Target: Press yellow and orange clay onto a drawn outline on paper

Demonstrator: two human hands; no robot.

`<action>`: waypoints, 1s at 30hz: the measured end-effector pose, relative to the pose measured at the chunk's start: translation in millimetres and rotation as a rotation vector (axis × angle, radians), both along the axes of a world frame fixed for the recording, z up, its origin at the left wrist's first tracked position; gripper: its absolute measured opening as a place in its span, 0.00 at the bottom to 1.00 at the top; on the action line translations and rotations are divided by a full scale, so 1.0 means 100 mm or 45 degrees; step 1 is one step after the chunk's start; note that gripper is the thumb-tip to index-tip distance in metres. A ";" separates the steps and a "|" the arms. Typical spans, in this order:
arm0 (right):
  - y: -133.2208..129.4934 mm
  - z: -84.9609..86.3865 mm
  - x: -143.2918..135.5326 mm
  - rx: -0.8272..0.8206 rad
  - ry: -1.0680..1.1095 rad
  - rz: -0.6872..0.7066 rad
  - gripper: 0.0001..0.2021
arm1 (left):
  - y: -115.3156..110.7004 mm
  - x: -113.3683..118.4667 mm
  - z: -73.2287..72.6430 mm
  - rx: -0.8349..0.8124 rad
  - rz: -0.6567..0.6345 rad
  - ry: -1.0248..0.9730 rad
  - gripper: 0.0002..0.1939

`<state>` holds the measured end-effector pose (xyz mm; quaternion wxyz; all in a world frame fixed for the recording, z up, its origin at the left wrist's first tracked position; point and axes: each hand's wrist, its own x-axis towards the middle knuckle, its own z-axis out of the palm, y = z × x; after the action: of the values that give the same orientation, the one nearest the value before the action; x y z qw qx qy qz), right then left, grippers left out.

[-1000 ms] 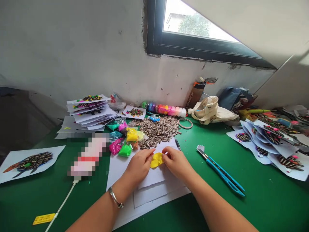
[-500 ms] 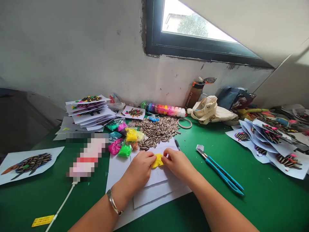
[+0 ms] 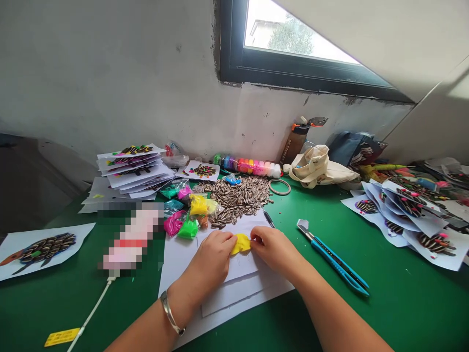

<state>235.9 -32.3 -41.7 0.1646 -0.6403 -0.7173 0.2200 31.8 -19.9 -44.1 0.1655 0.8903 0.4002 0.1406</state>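
A flattened piece of yellow clay [image 3: 241, 244] lies on the top sheet of white paper [image 3: 234, 271]. My left hand [image 3: 216, 252] has thumb and fingers closed on its left edge. At the right edge my right hand [image 3: 271, 247] pinches the clay between thumb and fingertips. Just beyond the hands are a heap of striped sunflower seeds [image 3: 240, 195] and small bags of coloured clay, among them a yellow one [image 3: 198, 204] and a green one [image 3: 188, 229]. A black pen [image 3: 268, 218] touches the paper's far edge.
To the right lies a blue utility knife [image 3: 339, 264], with seed pictures [image 3: 395, 227] beyond it. Stacked pictures [image 3: 137, 171] stand at the back left. A tape ring [image 3: 279, 187], bottle [image 3: 295, 143] and cloth bag [image 3: 318, 168] are at the back.
The yellow clay looks slightly wider between my hands, and my right hand has shifted a little to the right. The whole view has moved slightly.
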 end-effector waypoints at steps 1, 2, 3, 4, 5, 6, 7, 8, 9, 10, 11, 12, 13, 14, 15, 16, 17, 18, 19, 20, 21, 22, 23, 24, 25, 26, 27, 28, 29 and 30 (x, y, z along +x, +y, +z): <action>0.01 -0.01 -0.01 0.003 -0.023 -0.003 0.07 | 0.00 0.00 0.00 0.003 -0.005 0.006 0.21; 0.01 -0.02 -0.01 0.004 -0.035 -0.004 0.07 | -0.01 0.01 -0.01 0.013 -0.007 0.010 0.23; 0.01 -0.02 -0.01 0.006 -0.042 -0.002 0.07 | -0.02 0.01 -0.01 0.030 -0.006 0.014 0.24; 0.01 -0.02 -0.02 0.010 -0.045 -0.001 0.07 | -0.03 0.01 -0.01 0.054 -0.002 0.021 0.24; 0.01 -0.02 -0.02 0.012 -0.046 -0.001 0.07 | -0.04 0.02 0.00 0.080 0.003 0.032 0.25; 0.01 -0.01 -0.02 0.011 -0.046 -0.001 0.07 | -0.05 0.02 0.00 0.103 0.003 0.048 0.26; 0.01 -0.01 -0.02 0.009 -0.045 -0.001 0.07 | -0.06 0.02 0.01 0.114 -0.007 0.069 0.26; 0.02 0.00 -0.02 0.006 -0.041 -0.001 0.07 | -0.07 0.03 0.03 0.112 -0.028 0.093 0.26; 0.02 0.01 -0.02 0.005 -0.036 -0.002 0.07 | -0.08 0.03 0.04 0.100 -0.052 0.120 0.27; 0.02 0.01 -0.02 0.004 -0.028 0.001 0.07 | -0.10 0.04 0.06 0.083 -0.073 0.147 0.27; 0.03 0.01 0.00 0.002 -0.013 0.011 0.07 | -0.10 0.04 0.07 0.066 -0.086 0.173 0.26; 0.03 0.02 0.02 0.000 0.011 0.024 0.08 | -0.11 0.04 0.09 0.052 -0.092 0.194 0.27; 0.03 0.02 0.04 -0.005 0.043 0.034 0.09 | -0.12 0.04 0.10 0.042 -0.093 0.208 0.27; 0.03 0.02 0.07 -0.014 0.081 0.043 0.11 | -0.12 0.04 0.11 0.036 -0.092 0.215 0.28; 0.03 0.01 0.09 -0.024 0.122 0.051 0.14 | -0.12 0.04 0.12 0.033 -0.096 0.215 0.29; 0.02 0.01 0.12 -0.030 0.161 0.057 0.16 | -0.13 0.04 0.12 0.032 -0.102 0.212 0.30; 0.02 0.00 0.14 -0.030 0.190 0.070 0.18 | -0.13 0.04 0.13 0.036 -0.110 0.208 0.30; 0.01 0.00 0.15 -0.024 0.201 0.092 0.20 | -0.13 0.04 0.13 0.042 -0.120 0.209 0.30; 0.01 -0.01 0.15 -0.013 0.189 0.121 0.22 | -0.14 0.04 0.14 0.048 -0.129 0.217 0.30; 0.01 -0.01 0.14 -0.003 0.158 0.148 0.22 | -0.14 0.04 0.14 0.052 -0.136 0.234 0.29; 0.01 -0.01 0.13 0.003 0.113 0.166 0.23 | -0.14 0.05 0.14 0.055 -0.137 0.256 0.29; 0.01 -0.01 0.11 0.004 0.064 0.176 0.23 | -0.14 0.05 0.15 0.055 -0.134 0.281 0.29; 0.01 0.00 0.09 0.002 0.018 0.179 0.24 | -0.14 0.06 0.15 0.054 -0.130 0.304 0.29; 0.01 0.02 0.07 0.001 -0.021 0.179 0.24 | -0.15 0.07 0.15 0.051 -0.125 0.321 0.29; 0.00 0.03 0.06 0.004 -0.054 0.181 0.24 | -0.15 0.07 0.16 0.048 -0.120 0.330 0.29; -0.02 0.04 0.05 0.014 -0.089 0.185 0.23 | -0.15 0.08 0.16 0.043 -0.116 0.335 0.29; -0.04 0.05 0.04 0.027 -0.129 0.190 0.23 | -0.16 0.08 0.16 0.036 -0.113 0.338 0.29; -0.06 0.04 0.04 0.042 -0.172 0.198 0.23 | -0.16 0.08 0.16 0.027 -0.112 0.340 0.30; -0.10 0.03 0.05 0.063 -0.217 0.202 0.24 | -0.17 0.07 0.16 0.015 -0.113 0.343 0.31; -0.13 0.02 0.06 0.091 -0.262 0.207 0.24 | -0.18 0.07 0.16 0.004 -0.116 0.347 0.32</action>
<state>241.4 -45.0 -40.1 0.0945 -0.5931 -0.7872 0.1402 38.5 -37.4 -28.2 0.1145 0.9187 0.3778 0.0113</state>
